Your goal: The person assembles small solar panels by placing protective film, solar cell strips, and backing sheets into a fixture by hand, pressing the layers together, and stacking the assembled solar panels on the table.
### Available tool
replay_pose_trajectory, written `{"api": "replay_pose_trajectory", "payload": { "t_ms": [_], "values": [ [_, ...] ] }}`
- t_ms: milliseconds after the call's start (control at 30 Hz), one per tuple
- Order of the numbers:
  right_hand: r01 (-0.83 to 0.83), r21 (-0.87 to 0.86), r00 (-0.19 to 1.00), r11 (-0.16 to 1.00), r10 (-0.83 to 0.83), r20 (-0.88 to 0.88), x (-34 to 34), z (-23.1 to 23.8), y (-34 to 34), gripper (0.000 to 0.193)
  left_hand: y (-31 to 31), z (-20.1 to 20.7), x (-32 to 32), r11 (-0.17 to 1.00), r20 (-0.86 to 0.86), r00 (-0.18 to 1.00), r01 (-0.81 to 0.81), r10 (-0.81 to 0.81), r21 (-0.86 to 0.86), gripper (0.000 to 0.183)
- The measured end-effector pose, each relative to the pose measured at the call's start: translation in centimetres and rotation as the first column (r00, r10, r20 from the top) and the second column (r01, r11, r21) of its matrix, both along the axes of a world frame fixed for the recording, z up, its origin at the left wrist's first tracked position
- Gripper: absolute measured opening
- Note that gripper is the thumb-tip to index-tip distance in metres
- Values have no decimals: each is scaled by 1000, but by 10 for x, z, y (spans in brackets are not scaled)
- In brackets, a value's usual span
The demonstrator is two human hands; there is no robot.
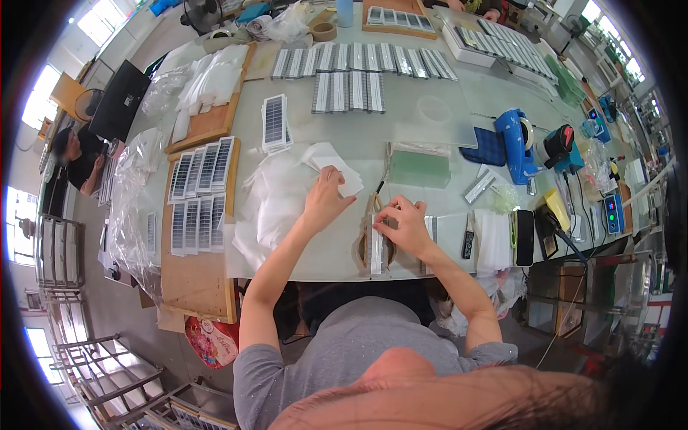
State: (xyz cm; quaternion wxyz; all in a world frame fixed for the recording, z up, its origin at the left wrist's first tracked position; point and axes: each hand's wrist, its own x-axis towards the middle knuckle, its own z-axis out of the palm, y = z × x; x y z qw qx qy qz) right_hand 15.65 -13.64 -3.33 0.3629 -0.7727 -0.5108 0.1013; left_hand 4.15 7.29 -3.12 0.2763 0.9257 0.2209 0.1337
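Note:
My left hand (329,198) reaches over loose white sheets (342,166), thumb apart from the bent fingers. Its fingertips are at the sheets, and I see nothing lifted in them. A narrow silver-and-grey panel (375,251) lies lengthwise in front of me, across a brown tape roll (363,252) that shows on both sides of it. My right hand (403,223) is closed in a pinch at the panel's upper right edge. Just right of that hand, partly hidden by the wrist, lies another grey strip (431,228). White soft sleeves (276,193) are heaped left of my left hand.
Beyond my hands sits a green block (420,168). Rows of similar panels (358,59) line the table's far side. Wooden trays with dark-striped panels (202,172) stand left. To the right are a blue tape dispenser (517,147), a black marker (468,236) and a yellow-handled tool (553,208).

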Motion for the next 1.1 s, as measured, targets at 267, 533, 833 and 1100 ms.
{"api": "replay_pose_trajectory", "payload": {
  "t_ms": [267, 533, 833, 1100],
  "values": [
    [0, 25, 1000, 1000, -1, 21, 1, 1, 1, 13, 6, -5, -2, 995, -3, 996, 90, -90, -43, 42],
    [-3, 37, 1000, 999, 3, 16, 0, 3, 2, 12, 9, 1, -4, 994, -67, 992, 110, -110, -1, 42],
    [-7, 29, 1000, 1000, 6, 20, 1, 3, 2, 13, 25, 2, 1, 966, -149, 967, 179, -208, -187, 45],
    [-6, 36, 1000, 999, 5, 22, 0, 6, 2, 12, 0, -8, 0, 992, -29, 996, 84, -82, 95, 41]
  ]
}}
